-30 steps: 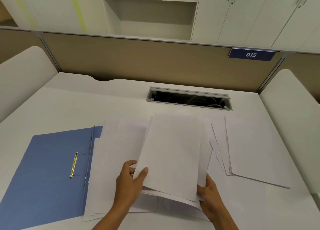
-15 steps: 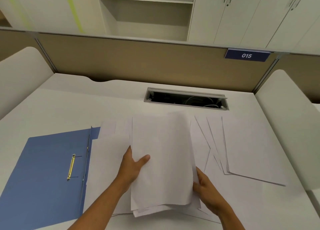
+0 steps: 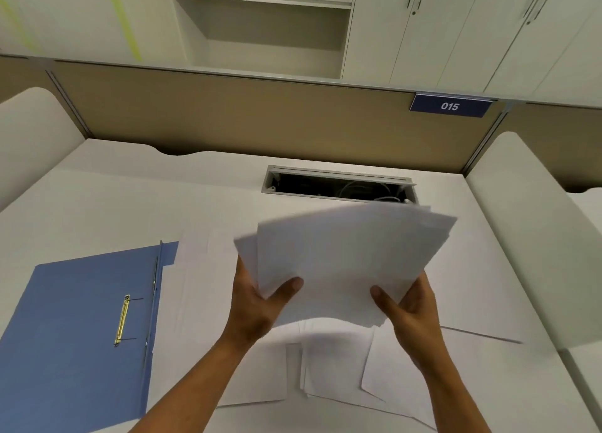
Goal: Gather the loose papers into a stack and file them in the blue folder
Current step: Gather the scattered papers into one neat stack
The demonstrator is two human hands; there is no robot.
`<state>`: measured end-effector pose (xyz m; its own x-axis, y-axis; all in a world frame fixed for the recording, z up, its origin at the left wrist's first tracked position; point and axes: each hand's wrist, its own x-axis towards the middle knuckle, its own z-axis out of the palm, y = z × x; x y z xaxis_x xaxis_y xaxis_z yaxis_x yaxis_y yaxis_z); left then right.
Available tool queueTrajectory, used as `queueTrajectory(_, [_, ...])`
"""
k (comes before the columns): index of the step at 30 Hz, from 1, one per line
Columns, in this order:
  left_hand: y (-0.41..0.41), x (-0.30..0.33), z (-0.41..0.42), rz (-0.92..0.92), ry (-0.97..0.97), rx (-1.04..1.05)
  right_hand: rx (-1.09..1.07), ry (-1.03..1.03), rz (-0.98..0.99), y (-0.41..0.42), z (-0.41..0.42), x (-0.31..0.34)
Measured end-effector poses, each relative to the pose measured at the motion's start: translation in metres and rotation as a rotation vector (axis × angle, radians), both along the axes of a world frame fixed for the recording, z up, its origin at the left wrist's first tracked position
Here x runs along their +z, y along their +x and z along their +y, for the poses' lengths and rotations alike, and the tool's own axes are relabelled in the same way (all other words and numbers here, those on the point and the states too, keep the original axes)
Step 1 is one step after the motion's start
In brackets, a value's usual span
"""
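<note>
- Loose sheets (image 3: 329, 377) are lying on the counter (image 3: 97, 204) at the near edge, fanned out and overlapping; more are sitting left against the blue folder (image 3: 71, 335). Not yet collected.
- Left hand (image 3: 260, 305) is gripping the lifted stack (image 3: 345, 263) at its near-left corner, thumb on top. Right hand (image 3: 410, 309) is pinching the near-right corner the same way.
- Stack is hanging above the counter, edges splayed. Suggest loosening both grips and tapping the near edge on the counter to square it.
- Folder is lying open at left, brass fastener (image 3: 122, 318) exposed. Square first, then add the rest before filing.
</note>
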<state>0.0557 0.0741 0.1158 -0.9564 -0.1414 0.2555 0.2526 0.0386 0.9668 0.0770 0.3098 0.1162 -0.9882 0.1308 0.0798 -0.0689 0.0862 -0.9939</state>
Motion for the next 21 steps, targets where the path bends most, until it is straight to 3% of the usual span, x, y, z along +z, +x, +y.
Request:
queueTrajectory(5, [0.013,-0.028,0.003,-0.085,-0.001,-0.007,-0.043,0.022,-0.108,0.009,-0.019,-0.036])
queueTrajectory(13, [0.018,-0.033,0.012,-0.152,0.084,0.107,-0.143,0.08,-0.058,0.01,-0.03,-0.044])
queueTrajectory(21, [0.027,-0.076,-0.001,-0.323,-0.086,0.14,-0.177,0.127,-0.142,0.014,-0.029,-0.07])
